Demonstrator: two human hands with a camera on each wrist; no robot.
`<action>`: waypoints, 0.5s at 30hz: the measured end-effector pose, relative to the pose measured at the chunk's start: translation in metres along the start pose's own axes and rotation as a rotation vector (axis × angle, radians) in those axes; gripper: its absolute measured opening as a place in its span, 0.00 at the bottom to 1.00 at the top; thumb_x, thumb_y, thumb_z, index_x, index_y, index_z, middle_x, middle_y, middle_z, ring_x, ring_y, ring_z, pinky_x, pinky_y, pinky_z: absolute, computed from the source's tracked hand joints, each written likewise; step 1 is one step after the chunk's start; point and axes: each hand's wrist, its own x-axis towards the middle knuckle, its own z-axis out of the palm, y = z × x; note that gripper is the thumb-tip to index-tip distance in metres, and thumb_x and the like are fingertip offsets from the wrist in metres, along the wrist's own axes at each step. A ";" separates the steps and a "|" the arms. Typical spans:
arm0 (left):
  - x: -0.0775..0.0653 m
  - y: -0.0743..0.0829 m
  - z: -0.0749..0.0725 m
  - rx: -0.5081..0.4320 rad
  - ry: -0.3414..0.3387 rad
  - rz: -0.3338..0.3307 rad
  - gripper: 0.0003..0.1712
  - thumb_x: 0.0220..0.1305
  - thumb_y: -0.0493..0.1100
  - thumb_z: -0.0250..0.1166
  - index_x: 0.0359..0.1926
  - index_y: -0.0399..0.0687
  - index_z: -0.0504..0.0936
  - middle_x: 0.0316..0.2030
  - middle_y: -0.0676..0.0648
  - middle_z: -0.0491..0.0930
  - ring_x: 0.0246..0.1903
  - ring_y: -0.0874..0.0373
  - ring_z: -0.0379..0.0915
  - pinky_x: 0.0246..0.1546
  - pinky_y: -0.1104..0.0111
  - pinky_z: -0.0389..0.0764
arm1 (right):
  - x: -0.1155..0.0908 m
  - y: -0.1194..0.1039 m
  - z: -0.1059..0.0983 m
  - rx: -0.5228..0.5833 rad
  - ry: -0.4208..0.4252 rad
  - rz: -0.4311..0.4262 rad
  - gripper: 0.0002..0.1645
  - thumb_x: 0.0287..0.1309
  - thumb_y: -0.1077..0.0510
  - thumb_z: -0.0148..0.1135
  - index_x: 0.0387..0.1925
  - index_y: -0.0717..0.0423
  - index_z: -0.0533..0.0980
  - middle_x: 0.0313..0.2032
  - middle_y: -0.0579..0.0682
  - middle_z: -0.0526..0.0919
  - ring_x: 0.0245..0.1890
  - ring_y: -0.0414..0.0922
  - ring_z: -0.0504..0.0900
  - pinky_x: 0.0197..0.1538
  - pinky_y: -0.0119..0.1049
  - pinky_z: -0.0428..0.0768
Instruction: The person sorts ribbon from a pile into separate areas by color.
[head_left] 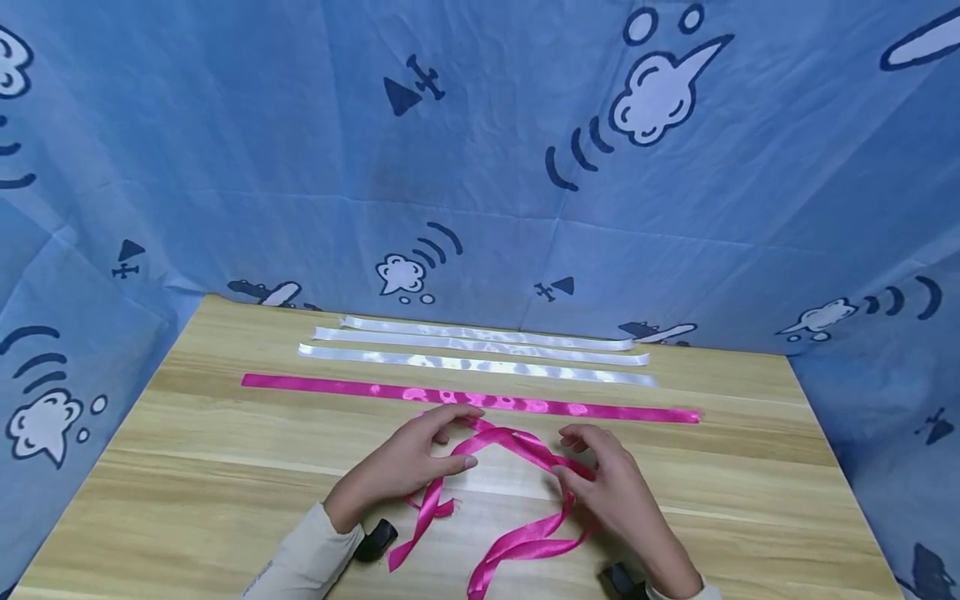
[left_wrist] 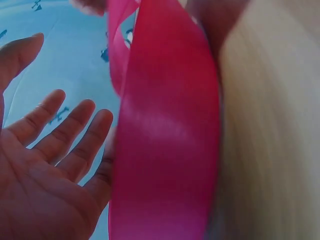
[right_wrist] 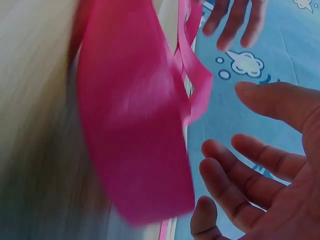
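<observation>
Several loops of loose pink satin ribbon (head_left: 517,446) spread between my two hands, crossing near the top, with tails hanging toward the table's near side. My left hand (head_left: 412,454) is left of the loops, its fingers spread and palm bare in the left wrist view, where the ribbon (left_wrist: 167,125) passes close to the camera. On the other side is my right hand (head_left: 611,479), thumb and fingers apart and loosely bent. The ribbon (right_wrist: 135,115) looks blurred in the right wrist view, beside that hand's fingers, and no finger curls round it.
A straight pink ribbon strip (head_left: 465,400) lies across the wooden table (head_left: 750,492) beyond my hands. Behind it lie three white ribbon strips (head_left: 480,364), roughly parallel. Blue printed cloth (head_left: 480,167) hangs at the back and both sides.
</observation>
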 end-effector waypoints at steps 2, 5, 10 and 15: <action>0.003 0.001 0.004 0.009 -0.012 0.012 0.34 0.67 0.54 0.73 0.72 0.63 0.74 0.64 0.52 0.80 0.55 0.54 0.76 0.57 0.56 0.78 | 0.002 -0.003 0.004 -0.006 -0.010 -0.008 0.27 0.53 0.62 0.81 0.54 0.56 0.81 0.48 0.49 0.86 0.50 0.47 0.83 0.54 0.47 0.85; 0.008 0.003 0.008 0.017 -0.031 0.027 0.35 0.67 0.55 0.74 0.72 0.64 0.74 0.64 0.53 0.80 0.57 0.56 0.78 0.61 0.55 0.79 | 0.004 -0.007 0.010 -0.014 -0.023 -0.004 0.25 0.53 0.62 0.81 0.52 0.55 0.82 0.48 0.50 0.86 0.51 0.47 0.83 0.57 0.50 0.85; 0.014 0.006 0.014 0.018 -0.052 0.047 0.34 0.67 0.52 0.74 0.71 0.63 0.74 0.67 0.55 0.78 0.64 0.55 0.76 0.67 0.52 0.77 | 0.010 -0.011 0.020 -0.012 -0.043 0.014 0.23 0.54 0.63 0.80 0.51 0.53 0.82 0.46 0.49 0.85 0.48 0.45 0.82 0.56 0.48 0.84; 0.020 0.008 0.018 0.016 -0.060 0.073 0.32 0.69 0.50 0.72 0.71 0.62 0.75 0.69 0.58 0.76 0.71 0.58 0.70 0.71 0.52 0.73 | 0.016 -0.014 0.027 0.037 -0.056 0.027 0.18 0.57 0.68 0.76 0.48 0.53 0.83 0.39 0.47 0.84 0.40 0.42 0.79 0.48 0.39 0.82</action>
